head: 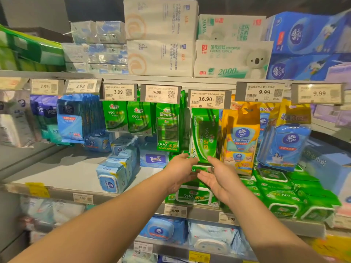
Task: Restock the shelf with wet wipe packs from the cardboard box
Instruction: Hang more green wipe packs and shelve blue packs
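The price tag above the hanging green wipes reads 16.90, and the shelf-edge tag below reads 19.90. A blue pack says Tempo; the koala tissue bale says FACIAL TISSUE and 2000.

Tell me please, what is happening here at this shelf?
A person is restocking a shop shelf. Both hands reach forward to a green wet wipe pack that hangs under a 16.90 price tag. The left hand touches its lower edge with straight fingers; the right hand is open, palm up, just below it. More green packs with white lids lie stacked on the grey metal shelf underneath. The cardboard box is not in view.
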